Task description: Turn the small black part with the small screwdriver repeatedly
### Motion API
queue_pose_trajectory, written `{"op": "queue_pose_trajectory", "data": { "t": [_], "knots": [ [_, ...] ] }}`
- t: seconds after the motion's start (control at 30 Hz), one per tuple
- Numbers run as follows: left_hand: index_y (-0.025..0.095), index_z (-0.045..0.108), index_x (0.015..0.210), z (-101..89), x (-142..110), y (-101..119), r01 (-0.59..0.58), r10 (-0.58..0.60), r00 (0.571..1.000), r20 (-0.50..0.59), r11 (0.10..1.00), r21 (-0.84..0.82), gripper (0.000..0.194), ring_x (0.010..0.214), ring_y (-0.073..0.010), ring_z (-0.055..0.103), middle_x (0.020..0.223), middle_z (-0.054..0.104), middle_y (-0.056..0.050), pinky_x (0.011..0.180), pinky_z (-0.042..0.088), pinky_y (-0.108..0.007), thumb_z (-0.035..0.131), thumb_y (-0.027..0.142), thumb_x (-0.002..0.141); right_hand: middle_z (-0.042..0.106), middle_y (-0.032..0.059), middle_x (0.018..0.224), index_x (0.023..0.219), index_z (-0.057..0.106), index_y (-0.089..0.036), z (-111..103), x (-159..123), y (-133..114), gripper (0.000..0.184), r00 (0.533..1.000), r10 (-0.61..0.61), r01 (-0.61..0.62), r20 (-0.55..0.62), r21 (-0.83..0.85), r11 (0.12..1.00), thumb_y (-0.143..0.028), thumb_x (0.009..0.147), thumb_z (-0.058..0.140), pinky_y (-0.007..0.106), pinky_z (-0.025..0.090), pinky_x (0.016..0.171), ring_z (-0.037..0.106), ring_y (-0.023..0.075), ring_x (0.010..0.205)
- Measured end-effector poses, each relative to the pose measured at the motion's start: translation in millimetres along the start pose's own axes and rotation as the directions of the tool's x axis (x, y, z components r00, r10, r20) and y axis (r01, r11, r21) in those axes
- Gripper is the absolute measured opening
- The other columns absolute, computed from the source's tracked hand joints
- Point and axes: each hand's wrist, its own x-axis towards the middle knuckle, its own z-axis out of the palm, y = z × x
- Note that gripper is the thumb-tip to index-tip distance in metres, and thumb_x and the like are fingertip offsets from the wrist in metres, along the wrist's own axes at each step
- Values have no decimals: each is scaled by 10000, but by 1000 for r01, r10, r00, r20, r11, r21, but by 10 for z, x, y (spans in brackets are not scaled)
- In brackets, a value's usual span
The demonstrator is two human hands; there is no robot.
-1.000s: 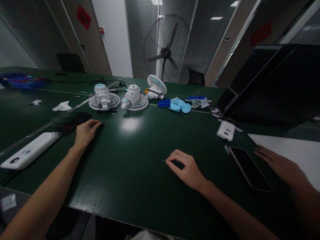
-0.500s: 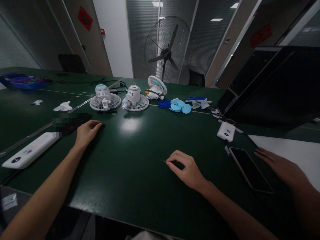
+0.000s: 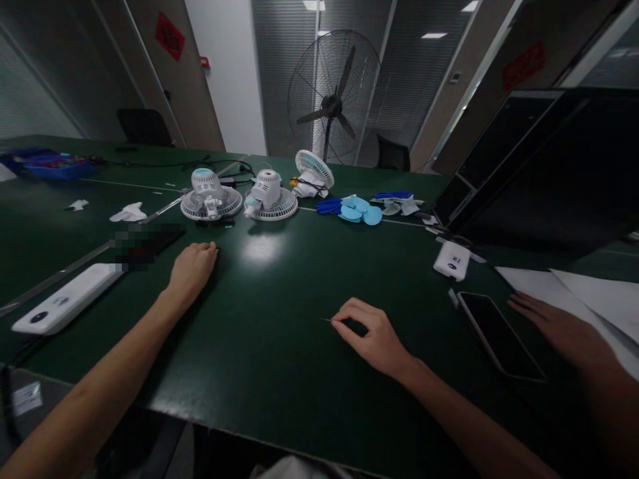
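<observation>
My right hand (image 3: 372, 336) is closed in a pinch, thumb and forefinger together, just above the green tabletop (image 3: 269, 352). A very thin, short, needle-like piece (image 3: 325, 320) sticks out leftward from its fingertips; its exact kind is too small to make out. On the left, my left hand (image 3: 194, 271) rests low over the table, back up, with its fingers curled together. What its fingertips hold, if anything, is hidden. Beside it lies a dark, partly blurred object (image 3: 160, 243), and the nearest white fan (image 3: 212, 199) stands beyond.
Another person's hand (image 3: 564, 332) lies at the right, by a phone (image 3: 499, 336) and white paper (image 3: 599, 293). Farther back are a second small fan (image 3: 269, 196), light-blue fan blades (image 3: 360, 209) and a white box-shaped device (image 3: 452, 261). A long white device (image 3: 64, 299) lies left.
My left hand has slid to the right along the table, its fingers now curled under more. My right hand stays in place with the thin piece. The paper at right has shifted.
</observation>
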Motion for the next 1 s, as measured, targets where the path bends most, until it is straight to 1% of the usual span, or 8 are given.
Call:
{"op": "queue_pose_trajectory", "data": {
  "t": [0.1, 0.2, 0.27, 0.37, 0.43, 0.53, 0.7, 1.0],
  "knots": [
    [124, 747, 1095, 6, 10, 254, -54, 51, 998, -22, 976, -210, 410, 1084, -329, 654, 1210, 700, -171, 949, 489, -416, 441, 386, 1018, 684, 43, 986, 982, 721, -215, 7, -2, -1, 104, 1000, 2, -2, -5, 1, 1000, -230, 998, 619, 318, 549, 789, 672, 180, 875],
    [185, 771, 1081, 1, -96, 729, -130, 173, 985, 25, 819, -558, 330, 996, -249, 687, 1154, 731, -92, 910, 514, -349, 563, 421, 979, 685, 40, 986, 983, 720, -218, 19, -5, 15, 100, 1000, 9, -10, -19, -8, 1000, -227, 993, 621, 312, 548, 781, 674, 179, 875],
    [213, 762, 1116, -34, -239, 1149, -160, 325, 941, 95, 673, -722, 301, 944, -215, 681, 1121, 734, -64, 841, 524, -320, 624, 427, 956, 685, 40, 984, 978, 719, -219, 13, -6, 37, 95, 998, 20, -22, -52, -42, 999, -220, 987, 625, 313, 546, 785, 675, 179, 866],
    [213, 748, 1103, -142, -472, 1726, -255, 528, 846, 72, 520, -815, 226, 986, -195, 645, 1106, 714, -60, 882, 502, -312, 655, 356, 954, 683, 42, 971, 958, 717, -218, -32, -11, 77, 91, 996, 21, -31, -86, -110, 993, -211, 977, 628, 320, 538, 794, 673, 182, 851],
    [209, 730, 1101, -226, -581, 1962, -294, 600, 799, 49, 460, -838, 188, 1019, -190, 621, 1094, 702, -56, 916, 487, -316, 660, 308, 956, 683, 42, 960, 948, 716, -218, -69, -18, 98, 90, 998, 11, -19, -65, -132, 991, -207, 973, 631, 317, 532, 785, 669, 183, 845],
    [205, 705, 1118, -311, -650, 2077, -311, 637, 769, 44, 433, -846, 176, 1043, -190, 596, 1098, 680, -54, 932, 476, -322, 657, 265, 959, 683, 38, 960, 947, 719, -222, -96, -29, 110, 81, 1000, -12, 12, 0, -146, 989, -207, 966, 642, 306, 521, 762, 665, 176, 835],
    [201, 671, 1175, -313, -656, 2035, -326, 637, 770, 41, 447, -833, 238, 1072, -199, 574, 1136, 651, -62, 947, 465, -335, 682, 269, 947, 684, 38, 963, 945, 721, -221, -71, -21, 115, 72, 1000, -22, 24, 15, -171, 985, -206, 957, 652, 307, 511, 757, 660, 174, 829],
    [204, 688, 1141, -253, -653, 2030, -352, 653, 757, 26, 441, -826, 188, 1045, -198, 577, 1104, 655, -61, 919, 454, -332, 639, 298, 986, 684, 34, 965, 953, 727, -223, -78, -6, 105, 80, 1000, 0, 3, 16, -171, 985, -223, 966, 648, 298, 518, 738, 658, 170, 819]
  ]
}}
